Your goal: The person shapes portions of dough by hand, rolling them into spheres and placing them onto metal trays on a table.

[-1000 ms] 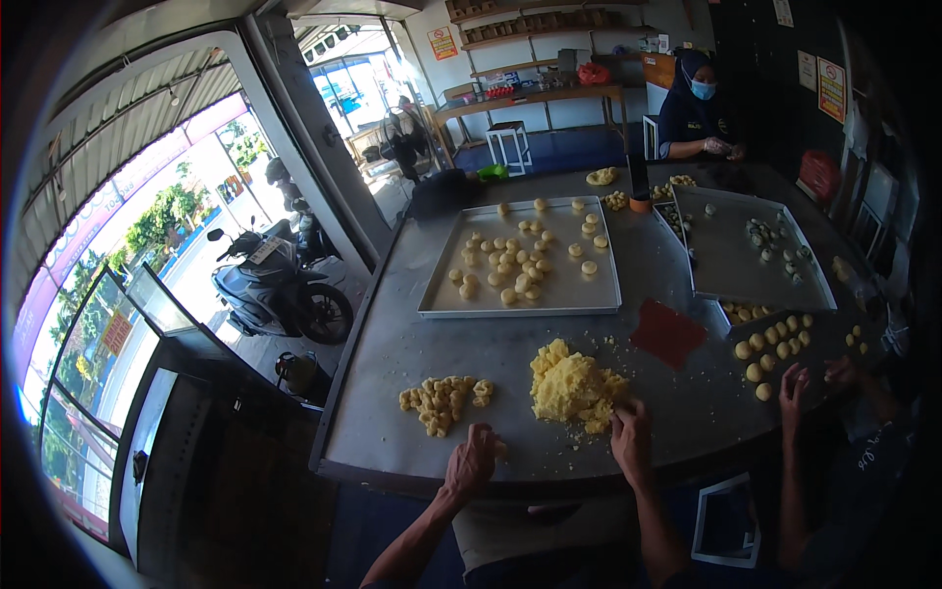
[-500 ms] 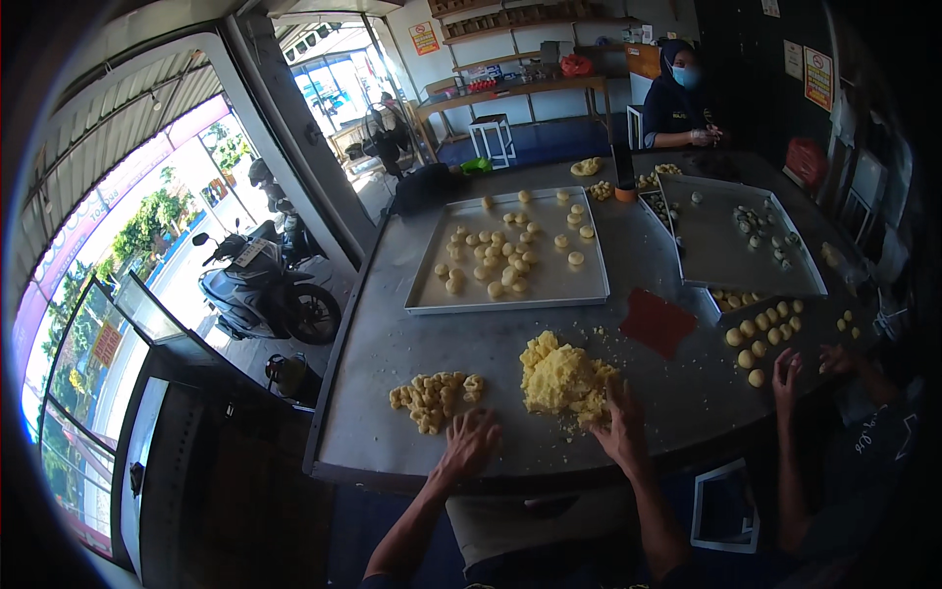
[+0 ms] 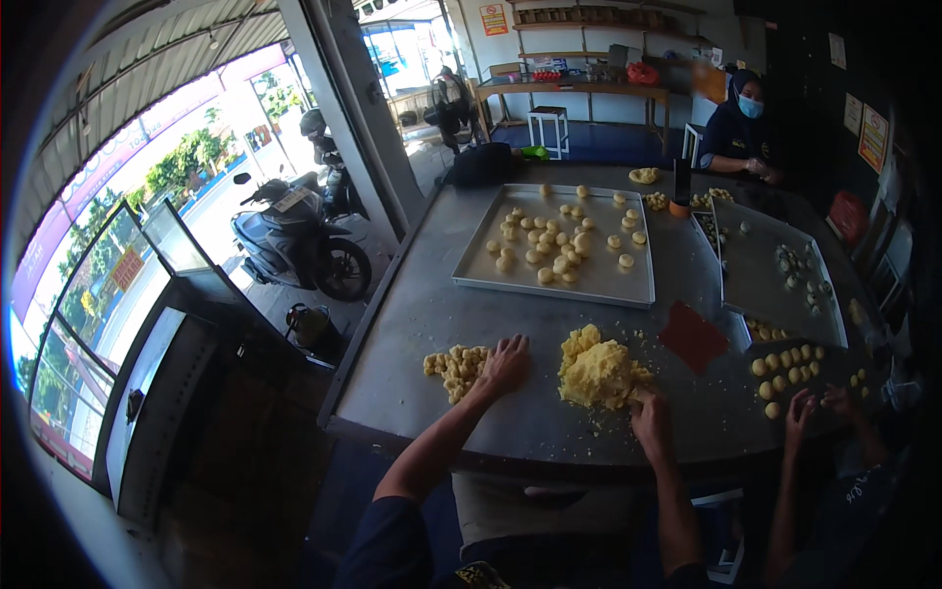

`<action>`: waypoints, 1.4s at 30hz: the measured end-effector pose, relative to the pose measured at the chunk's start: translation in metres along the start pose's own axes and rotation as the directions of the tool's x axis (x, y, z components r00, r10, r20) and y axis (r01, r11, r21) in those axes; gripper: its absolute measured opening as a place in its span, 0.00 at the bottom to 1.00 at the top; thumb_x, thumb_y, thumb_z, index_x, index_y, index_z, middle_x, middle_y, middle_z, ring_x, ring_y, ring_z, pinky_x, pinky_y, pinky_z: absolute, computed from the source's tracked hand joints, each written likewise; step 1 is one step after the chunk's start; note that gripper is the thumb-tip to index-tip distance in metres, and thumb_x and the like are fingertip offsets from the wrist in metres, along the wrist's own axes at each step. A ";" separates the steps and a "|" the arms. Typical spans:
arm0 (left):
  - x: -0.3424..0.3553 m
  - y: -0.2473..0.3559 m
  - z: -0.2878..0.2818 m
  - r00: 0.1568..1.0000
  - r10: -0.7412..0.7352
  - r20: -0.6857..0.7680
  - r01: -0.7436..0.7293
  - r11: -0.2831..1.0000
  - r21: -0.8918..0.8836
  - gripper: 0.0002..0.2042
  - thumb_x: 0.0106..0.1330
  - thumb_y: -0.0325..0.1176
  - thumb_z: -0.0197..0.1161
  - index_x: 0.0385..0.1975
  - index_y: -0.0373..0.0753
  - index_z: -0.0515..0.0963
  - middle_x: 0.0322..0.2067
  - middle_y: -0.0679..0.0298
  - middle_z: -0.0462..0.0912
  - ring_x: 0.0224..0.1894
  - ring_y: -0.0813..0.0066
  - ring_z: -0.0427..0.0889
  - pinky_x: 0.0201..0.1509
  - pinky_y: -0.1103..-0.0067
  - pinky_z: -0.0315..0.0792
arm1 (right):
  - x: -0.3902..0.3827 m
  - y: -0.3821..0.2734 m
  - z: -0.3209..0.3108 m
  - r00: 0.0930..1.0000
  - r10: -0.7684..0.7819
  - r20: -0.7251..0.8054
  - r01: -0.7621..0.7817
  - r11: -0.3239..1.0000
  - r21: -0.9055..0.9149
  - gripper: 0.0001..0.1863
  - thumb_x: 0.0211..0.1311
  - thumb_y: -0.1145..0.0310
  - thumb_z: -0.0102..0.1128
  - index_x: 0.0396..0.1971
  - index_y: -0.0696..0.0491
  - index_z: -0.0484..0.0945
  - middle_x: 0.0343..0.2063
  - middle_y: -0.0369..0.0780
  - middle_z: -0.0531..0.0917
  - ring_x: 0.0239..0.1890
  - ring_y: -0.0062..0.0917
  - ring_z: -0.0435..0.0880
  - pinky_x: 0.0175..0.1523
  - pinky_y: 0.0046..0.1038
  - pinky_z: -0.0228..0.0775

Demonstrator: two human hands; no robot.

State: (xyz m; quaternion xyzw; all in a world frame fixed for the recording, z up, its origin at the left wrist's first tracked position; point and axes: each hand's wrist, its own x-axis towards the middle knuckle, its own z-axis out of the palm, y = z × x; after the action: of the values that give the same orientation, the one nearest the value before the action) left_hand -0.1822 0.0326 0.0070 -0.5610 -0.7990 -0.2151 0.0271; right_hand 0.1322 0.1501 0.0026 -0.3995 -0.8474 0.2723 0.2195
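Note:
A crumbly mound of yellow dough (image 3: pixel 599 371) sits on the metal table in front of me. My right hand (image 3: pixel 651 417) is at its lower right edge, fingers closed on the dough there; the fingertips are partly hidden. To the left lies a heap of small pale dough pieces (image 3: pixel 455 371). My left hand (image 3: pixel 506 363) is at that heap's right side, palm down with fingers stretched forward, and I see nothing held in it. Bare table separates this hand from the mound.
Behind the mound stands a metal tray (image 3: pixel 471 278) of round dough balls. A red flat scraper (image 3: pixel 693 339) lies to the right, near a second tray (image 3: pixel 760 294) tilted over another. Rows of dough balls (image 3: pixel 772 362) lie beside a co-worker's hands (image 3: pixel 803 412). Another masked person (image 3: pixel 736 137) sits at the far side.
My left hand has moved from the heap's near side forward to its right side. The right hand's fingers have curled in at the mound's edge. The whole view has shifted.

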 end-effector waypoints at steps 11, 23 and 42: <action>-0.064 -0.002 -0.029 0.970 -0.241 0.041 0.243 0.941 -0.235 0.15 0.59 0.35 0.64 0.43 0.35 0.78 0.42 0.49 0.81 0.45 0.51 0.81 0.47 0.63 0.74 | -0.051 -0.010 -0.004 0.961 -0.264 -0.085 0.205 0.883 -0.421 0.27 0.62 0.79 0.57 0.63 0.60 0.67 0.54 0.54 0.75 0.54 0.48 0.75 0.57 0.43 0.70; -0.048 -0.017 -0.007 0.991 -0.122 -0.056 0.085 0.895 -0.438 0.10 0.61 0.37 0.64 0.35 0.36 0.80 0.31 0.51 0.82 0.37 0.53 0.82 0.43 0.63 0.73 | -0.047 -0.013 0.002 0.959 -0.173 -0.225 0.085 0.932 -0.353 0.27 0.62 0.80 0.57 0.63 0.57 0.71 0.56 0.52 0.73 0.57 0.47 0.73 0.59 0.40 0.68; -0.090 0.010 -0.004 0.981 -0.052 -0.187 0.030 0.992 -0.121 0.22 0.58 0.23 0.55 0.55 0.32 0.68 0.42 0.48 0.76 0.49 0.48 0.76 0.54 0.66 0.72 | -0.039 0.032 -0.012 0.979 -0.132 -0.156 0.074 0.941 -0.330 0.27 0.65 0.82 0.51 0.64 0.56 0.67 0.62 0.52 0.68 0.62 0.48 0.68 0.65 0.44 0.62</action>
State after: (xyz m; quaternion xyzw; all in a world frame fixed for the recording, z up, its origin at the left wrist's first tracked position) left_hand -0.1407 -0.0462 -0.0121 -0.5220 -0.7900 -0.3147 0.0659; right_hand 0.1800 0.1390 -0.0149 -0.4073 -0.8776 0.0821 0.2390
